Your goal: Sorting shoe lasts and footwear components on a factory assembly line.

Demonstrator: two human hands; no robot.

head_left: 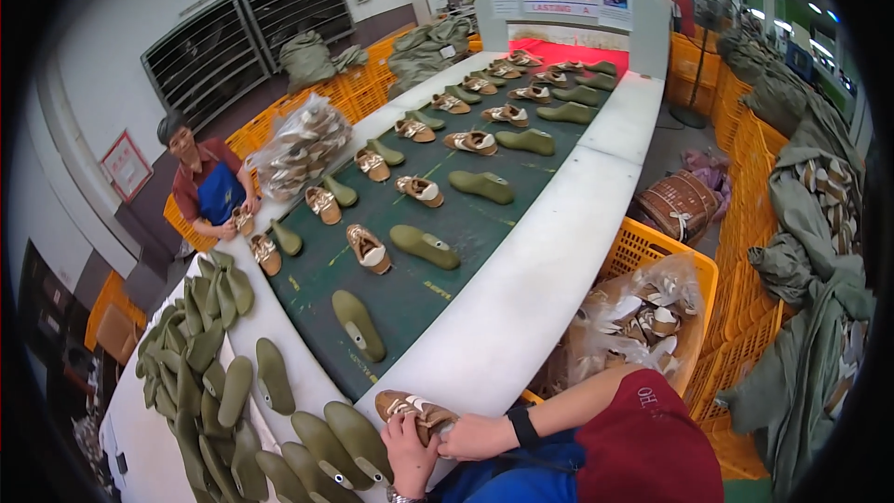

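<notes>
At the near end of the white table edge (466,345), a brown sneaker (399,402) with pale trim is between my two hands. My left hand (410,456) is closed around its near side. My right hand (477,436) grips the heel end with bent fingers; the fingertips are partly hidden. Close by on the left lie several olive-green shoe lasts (349,433), with a larger pile of lasts (191,382) beyond them. On the dark green conveyor belt (312,317), brown sneakers (369,249) and green lasts (424,247) lie in rows.
Right of the table, an orange crate (703,289) holds bagged sneakers (652,321). Orange crates (745,298) draped with grey-green cloth line the right side. Across the belt, a co-worker (209,177) handles a shoe beside a bag of shoes (303,144). A white machine opening (568,33) spans the far end.
</notes>
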